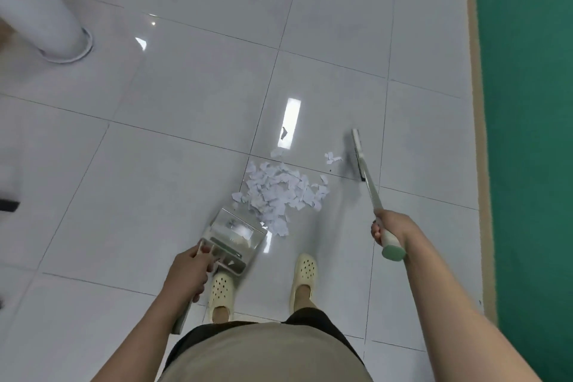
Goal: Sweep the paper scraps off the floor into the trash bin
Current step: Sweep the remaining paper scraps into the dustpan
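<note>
The paper scraps [277, 192] are gathered in a heap on the white tiled floor [155, 102], just in front of the open mouth of the clear dustpan [235, 234]. The dustpan handle is gripped by the left hand [189, 270], fingers curled around it. The broom [364, 170] is held by the right hand [387, 228], closed around its pale handle; its head is beside the heap, on its right. Some loose scraps [332, 158] lie apart, near the broom head. No trash bin can be identified.

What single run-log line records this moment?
left hand: grips clear plastic dustpan | right hand: grips pale long-handled broom | white paper scraps: on tiled floor, piled at pan mouth
</note>
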